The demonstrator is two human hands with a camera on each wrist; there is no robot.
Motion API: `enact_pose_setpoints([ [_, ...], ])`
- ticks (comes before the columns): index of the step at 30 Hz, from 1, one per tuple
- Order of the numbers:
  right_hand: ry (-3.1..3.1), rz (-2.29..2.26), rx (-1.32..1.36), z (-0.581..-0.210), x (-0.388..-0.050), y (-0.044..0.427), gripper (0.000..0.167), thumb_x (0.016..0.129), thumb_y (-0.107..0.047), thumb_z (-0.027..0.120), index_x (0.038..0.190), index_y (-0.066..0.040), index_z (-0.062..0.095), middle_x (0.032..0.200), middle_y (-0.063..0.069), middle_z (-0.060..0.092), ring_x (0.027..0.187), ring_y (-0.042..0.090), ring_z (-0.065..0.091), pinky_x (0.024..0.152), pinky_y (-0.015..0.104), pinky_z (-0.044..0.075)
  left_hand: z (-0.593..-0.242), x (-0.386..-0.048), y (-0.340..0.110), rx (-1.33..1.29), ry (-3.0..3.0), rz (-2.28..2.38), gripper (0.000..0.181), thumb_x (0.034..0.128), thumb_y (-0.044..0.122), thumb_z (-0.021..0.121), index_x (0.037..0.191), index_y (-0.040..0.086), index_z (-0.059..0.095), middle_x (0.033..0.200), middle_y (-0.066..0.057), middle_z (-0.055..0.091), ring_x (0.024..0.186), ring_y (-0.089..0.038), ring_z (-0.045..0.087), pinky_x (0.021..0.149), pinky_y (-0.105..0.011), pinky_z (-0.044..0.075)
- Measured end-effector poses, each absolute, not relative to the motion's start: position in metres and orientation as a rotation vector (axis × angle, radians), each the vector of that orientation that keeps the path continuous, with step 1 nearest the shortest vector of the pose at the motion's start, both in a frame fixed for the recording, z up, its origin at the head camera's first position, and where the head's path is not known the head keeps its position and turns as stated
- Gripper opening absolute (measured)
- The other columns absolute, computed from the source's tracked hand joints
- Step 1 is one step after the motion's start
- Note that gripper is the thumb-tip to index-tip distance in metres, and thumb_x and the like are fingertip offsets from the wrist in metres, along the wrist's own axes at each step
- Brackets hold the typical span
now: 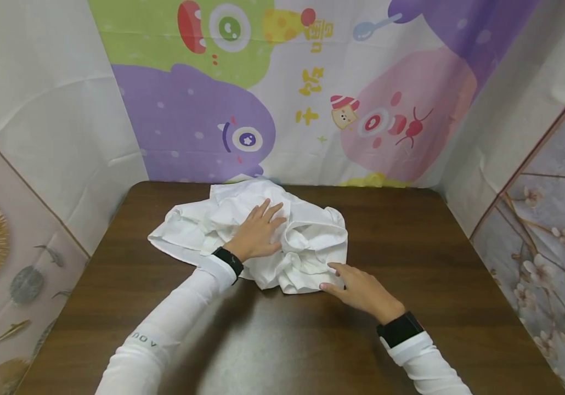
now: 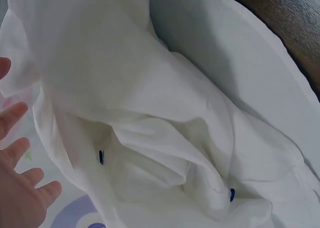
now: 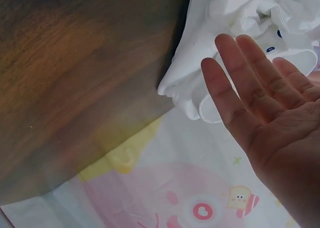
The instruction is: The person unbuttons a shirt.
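1. One crumpled white cloth lies on the table, extending from left of the left hand to the right hand.
2. Left hand: fingers extended and spread over the cloth's middle; gripping nothing.
3. Right hand: fingers mostly straight, thumb parted, at the cloth's near right corner; no grip. Firm contact cannot be confirmed.
4. Step in hand, by judgement: arranging the cloth. Next move likely calls for pinching the edge beside the right hand while the left steadies the bulk.
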State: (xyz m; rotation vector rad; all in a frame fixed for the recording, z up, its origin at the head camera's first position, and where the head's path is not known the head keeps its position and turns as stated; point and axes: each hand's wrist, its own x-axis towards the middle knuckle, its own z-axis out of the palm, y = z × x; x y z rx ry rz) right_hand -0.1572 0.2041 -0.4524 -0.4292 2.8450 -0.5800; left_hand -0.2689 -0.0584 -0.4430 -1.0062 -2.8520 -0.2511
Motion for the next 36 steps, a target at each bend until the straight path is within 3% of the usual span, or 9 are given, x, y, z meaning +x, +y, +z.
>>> enact_pose_setpoints([
  [9, 2.846, -0.612, -0.426, -0.456, -0.153, 0.206, 0.069, 0.086, -0.060, 0.050, 0.134, -0.011, 0.048, 0.119, 0.011, 0.062, 0.109, 0.025, 0.058, 0.091, 0.046, 0.045, -0.451, -0.268, -0.050, -1.036, -2.801, -0.178, 0.043, 0.0781, 0.029, 0.061, 0.114, 0.006, 0.061, 0.144, -0.012, 0.040, 0.138, -0.038, 0.024, 0.110, -0.052, 0.023],
  [16, 2.827, -0.637, -0.406, -0.456, -0.151, 0.207, 0.066, 0.087, -0.057, 0.052, 0.134, -0.010, 0.048, 0.118, 0.012, 0.062, 0.108, 0.025, 0.059, 0.090, 0.046, 0.046, -0.457, -0.269, -0.048, -1.030, -2.763, -0.191, 0.043, 0.0807, 0.025, 0.062, 0.119, 0.005, 0.058, 0.132, -0.010, 0.053, 0.133, -0.035, 0.035, 0.109, -0.051, 0.026],
  [21, 2.819, -0.637, -0.394, -0.457, -0.151, 0.207, 0.066, 0.087, -0.057, 0.051, 0.134, -0.011, 0.048, 0.118, 0.011, 0.062, 0.107, 0.024, 0.059, 0.090, 0.045, 0.046, -0.461, -0.269, -0.044, -1.021, -2.745, -0.203, 0.027, 0.0835, 0.021, 0.061, 0.104, 0.005, 0.061, 0.111, -0.010, 0.063, 0.120, -0.029, 0.050, 0.108, -0.046, 0.030],
  [24, 2.817, -0.637, -0.395, -0.458, -0.151, 0.207, 0.065, 0.087, -0.057, 0.051, 0.134, -0.011, 0.048, 0.117, 0.010, 0.062, 0.106, 0.024, 0.059, 0.089, 0.044, 0.046, -0.462, -0.268, -0.041, -1.017, -2.726, -0.289, 0.011, 0.0824, 0.016, 0.061, 0.086, 0.006, 0.057, 0.085, -0.008, 0.064, 0.090, -0.027, 0.062, 0.092, -0.041, 0.044],
  [26, 2.818, -0.637, -0.397, -0.458, -0.151, 0.207, 0.065, 0.087, -0.056, 0.051, 0.134, -0.011, 0.048, 0.116, 0.010, 0.062, 0.106, 0.023, 0.060, 0.088, 0.044, 0.047, -0.462, -0.268, -0.039, -1.005, -2.727, -0.366, 0.009, 0.0816, 0.014, 0.060, 0.080, 0.008, 0.053, 0.070, -0.005, 0.058, 0.071, -0.024, 0.059, 0.075, -0.039, 0.048],
  [28, 2.815, -0.647, -0.396, -0.457, -0.151, 0.207, 0.065, 0.087, -0.056, 0.051, 0.134, -0.010, 0.048, 0.115, 0.010, 0.062, 0.104, 0.023, 0.060, 0.087, 0.044, 0.047, -0.461, -0.268, -0.037, -0.990, -2.741, -0.442, 0.010, 0.0808, 0.012, 0.059, 0.078, 0.009, 0.049, 0.063, -0.003, 0.052, 0.061, -0.021, 0.053, 0.060, -0.037, 0.044],
  [31, 2.809, -0.660, -0.392, -0.456, -0.151, 0.207, 0.065, 0.087, -0.055, 0.052, 0.134, -0.010, 0.048, 0.114, 0.011, 0.063, 0.102, 0.023, 0.060, 0.086, 0.043, 0.048, -0.460, -0.267, -0.036, -0.988, -2.766, -0.478, 0.012, 0.0813, 0.013, 0.058, 0.079, 0.010, 0.046, 0.064, -0.001, 0.048, 0.061, -0.020, 0.050, 0.057, -0.035, 0.042],
  [36, 2.795, -0.677, -0.380, -0.455, -0.150, 0.208, 0.064, 0.088, -0.054, 0.052, 0.134, -0.010, 0.048, 0.112, 0.011, 0.063, 0.100, 0.025, 0.061, 0.084, 0.042, 0.048, -0.457, -0.265, -0.035, -1.062, -2.715, -0.421, 0.019, 0.0802, 0.016, 0.063, 0.079, 0.010, 0.045, 0.071, -0.006, 0.054, 0.068, -0.025, 0.056, 0.059, -0.038, 0.043],
])
